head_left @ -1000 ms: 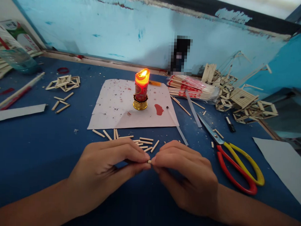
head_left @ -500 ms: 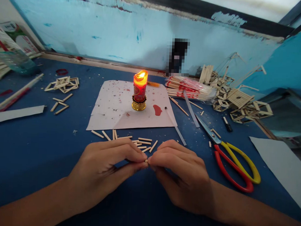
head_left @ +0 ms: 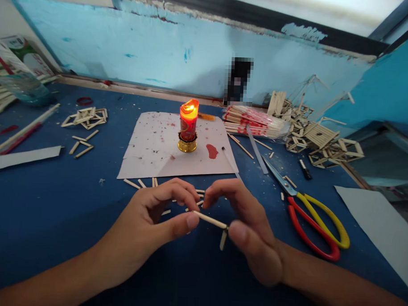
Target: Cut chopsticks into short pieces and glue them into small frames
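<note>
My left hand [head_left: 155, 218] pinches the end of a short wooden stick [head_left: 210, 219] between thumb and forefinger. At its other end the stick meets a second short piece [head_left: 223, 240], which points down at an angle; the joint looks dark. My right hand [head_left: 251, 230] has its thumb tip at that joint, perhaps touching it, with the forefinger lifted away from the thumb. Behind the hands, several loose cut sticks [head_left: 132, 184] lie on the blue table [head_left: 98, 212], partly covered by my fingers. A lit red candle [head_left: 188, 125] stands in a gold holder on a stained white sheet [head_left: 150, 151].
Scissors [head_left: 309, 210] with red and yellow handles lie at the right, beside a grey-white sheet [head_left: 375, 217]. Stick frames [head_left: 325, 135] and a packet of sticks [head_left: 252, 123] are at the back right. More joined sticks [head_left: 86, 117] and a paper strip [head_left: 26, 158] lie left.
My hands have drawn apart, and my right thumb and forefinger have opened. The joined sticks, mostly hidden between my fingers before, now show.
</note>
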Available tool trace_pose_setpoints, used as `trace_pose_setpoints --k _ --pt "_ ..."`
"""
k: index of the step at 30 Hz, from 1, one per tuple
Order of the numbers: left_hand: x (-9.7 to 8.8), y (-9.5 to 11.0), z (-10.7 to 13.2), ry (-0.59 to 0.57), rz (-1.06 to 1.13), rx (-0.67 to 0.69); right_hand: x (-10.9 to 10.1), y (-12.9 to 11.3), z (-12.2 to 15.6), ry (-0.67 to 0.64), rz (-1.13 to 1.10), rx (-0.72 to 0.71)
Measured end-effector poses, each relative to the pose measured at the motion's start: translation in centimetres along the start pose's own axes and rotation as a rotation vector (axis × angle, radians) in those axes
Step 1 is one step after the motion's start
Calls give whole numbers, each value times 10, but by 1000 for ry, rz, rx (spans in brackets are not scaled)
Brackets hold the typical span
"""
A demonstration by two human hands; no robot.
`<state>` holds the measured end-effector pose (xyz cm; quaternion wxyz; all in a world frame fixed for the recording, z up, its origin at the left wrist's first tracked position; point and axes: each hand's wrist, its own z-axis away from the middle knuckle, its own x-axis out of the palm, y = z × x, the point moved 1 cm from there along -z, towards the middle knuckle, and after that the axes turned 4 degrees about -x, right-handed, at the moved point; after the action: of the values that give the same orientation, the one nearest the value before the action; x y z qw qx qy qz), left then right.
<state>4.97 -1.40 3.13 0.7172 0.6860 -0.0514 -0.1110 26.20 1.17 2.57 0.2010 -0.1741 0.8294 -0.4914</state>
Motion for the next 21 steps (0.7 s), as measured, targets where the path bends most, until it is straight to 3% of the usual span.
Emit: trace_pose_setpoints --k 3,7,11,21 --pt "1 -6 0 -66 199 -45 1 4 -5 -33 -126 221" --pt "4 -8 -4 -174 282 -30 5 5 -9 -145 -387 287" --pt "4 -4 -6 -200 298 -19 8 4 -6 -143 -580 360" --pt "0 4 -4 -182 138 52 14 15 4 -142 -584 410"
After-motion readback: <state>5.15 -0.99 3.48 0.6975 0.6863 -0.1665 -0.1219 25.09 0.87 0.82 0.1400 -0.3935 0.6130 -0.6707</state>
